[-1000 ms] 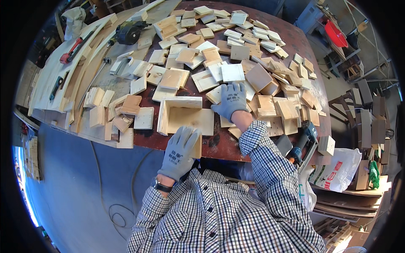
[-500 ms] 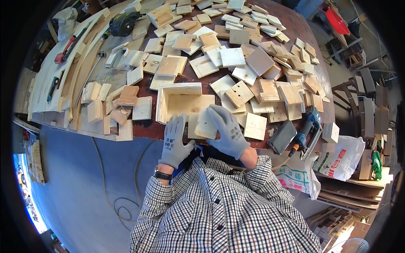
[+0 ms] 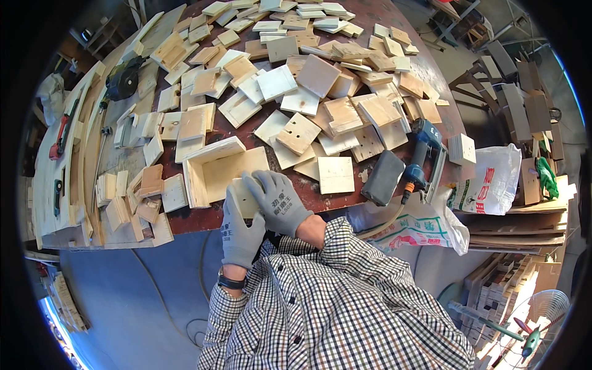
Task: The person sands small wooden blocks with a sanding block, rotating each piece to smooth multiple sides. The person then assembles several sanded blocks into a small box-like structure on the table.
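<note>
One flat wood square [image 3: 245, 200], gripped by my gloved left hand [image 3: 242, 237] and right hand [image 3: 277, 200], two-walled wood piece [image 3: 196, 185] just beyond them, flat wood blocks [image 3: 319, 75] heaped farther off.

Woodworking workshop, scattered wood blocks [image 3: 317, 75], nail gun [image 3: 422, 152]

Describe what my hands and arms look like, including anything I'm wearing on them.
Your left hand and right hand wear grey gloves with dark printing on the backs. The long sleeves are dark-and-white checked, and a dark watch-like band circles the left wrist.
</note>
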`<state>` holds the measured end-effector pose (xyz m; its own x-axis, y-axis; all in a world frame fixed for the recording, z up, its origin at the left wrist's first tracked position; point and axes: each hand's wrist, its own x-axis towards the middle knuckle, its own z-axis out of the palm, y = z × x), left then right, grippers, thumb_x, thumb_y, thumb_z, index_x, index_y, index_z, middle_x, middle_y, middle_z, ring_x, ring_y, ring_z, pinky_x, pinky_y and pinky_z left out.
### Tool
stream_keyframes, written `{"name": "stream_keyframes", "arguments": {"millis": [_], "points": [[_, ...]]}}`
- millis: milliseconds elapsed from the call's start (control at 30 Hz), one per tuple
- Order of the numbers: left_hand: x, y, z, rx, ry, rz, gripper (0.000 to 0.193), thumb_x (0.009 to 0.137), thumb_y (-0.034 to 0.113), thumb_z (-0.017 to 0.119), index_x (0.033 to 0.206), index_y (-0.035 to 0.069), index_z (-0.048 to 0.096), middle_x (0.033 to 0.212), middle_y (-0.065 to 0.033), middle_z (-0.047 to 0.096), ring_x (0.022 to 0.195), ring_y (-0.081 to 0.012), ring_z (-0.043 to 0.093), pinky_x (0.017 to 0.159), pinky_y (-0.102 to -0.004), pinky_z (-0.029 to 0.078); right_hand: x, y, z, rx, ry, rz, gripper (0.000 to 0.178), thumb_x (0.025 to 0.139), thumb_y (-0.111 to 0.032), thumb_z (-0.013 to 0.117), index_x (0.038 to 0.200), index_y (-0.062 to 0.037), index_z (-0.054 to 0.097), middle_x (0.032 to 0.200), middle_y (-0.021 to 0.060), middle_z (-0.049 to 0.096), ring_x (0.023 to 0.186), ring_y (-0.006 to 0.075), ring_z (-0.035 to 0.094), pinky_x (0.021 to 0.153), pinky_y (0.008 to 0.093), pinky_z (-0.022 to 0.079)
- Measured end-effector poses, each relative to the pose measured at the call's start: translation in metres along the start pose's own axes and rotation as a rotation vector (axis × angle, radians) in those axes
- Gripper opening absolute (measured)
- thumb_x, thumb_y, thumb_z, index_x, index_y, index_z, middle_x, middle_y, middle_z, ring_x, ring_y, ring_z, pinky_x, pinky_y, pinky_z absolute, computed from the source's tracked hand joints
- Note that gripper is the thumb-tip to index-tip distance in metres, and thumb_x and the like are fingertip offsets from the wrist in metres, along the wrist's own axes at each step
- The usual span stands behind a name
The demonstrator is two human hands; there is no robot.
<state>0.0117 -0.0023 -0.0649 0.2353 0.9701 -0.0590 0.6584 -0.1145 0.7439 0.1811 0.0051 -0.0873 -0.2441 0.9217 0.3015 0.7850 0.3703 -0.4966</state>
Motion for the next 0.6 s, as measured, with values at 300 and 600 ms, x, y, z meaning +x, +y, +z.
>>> {"name": "stream_keyframes", "arguments": {"millis": [300,600], "points": [[-0.001,0.021,0.007,0.354,0.023,0.039,0.108,0.082,0.031,0.083,0.168,0.002,0.024,0.143,-0.023,0.055,0.124,-0.0423,0.061,0.103,-0.0503,0.053,-0.021,0.004,-0.03,-0.059,-0.06,-0.109,0.092,0.08,-0.03,0.08,0.158,0.0005,0.041,0.149,0.0225,0.05,0.138,0.0397,0.05,0.118,0.0554,0.036],[0.014,0.032,0.02,0.45,0.027,0.045,0.111,0.077,0.026,0.084,0.168,0.005,0.024,0.13,-0.0236,0.06,0.108,-0.0431,0.066,0.089,-0.0514,0.058,0.029,0.078,-0.086,-0.585,0.131,0.283,0.086,0.087,-0.051,0.078,0.149,0.0019,0.051,0.148,0.0217,0.053,0.143,0.0395,0.044,0.127,0.0573,0.024]]}}
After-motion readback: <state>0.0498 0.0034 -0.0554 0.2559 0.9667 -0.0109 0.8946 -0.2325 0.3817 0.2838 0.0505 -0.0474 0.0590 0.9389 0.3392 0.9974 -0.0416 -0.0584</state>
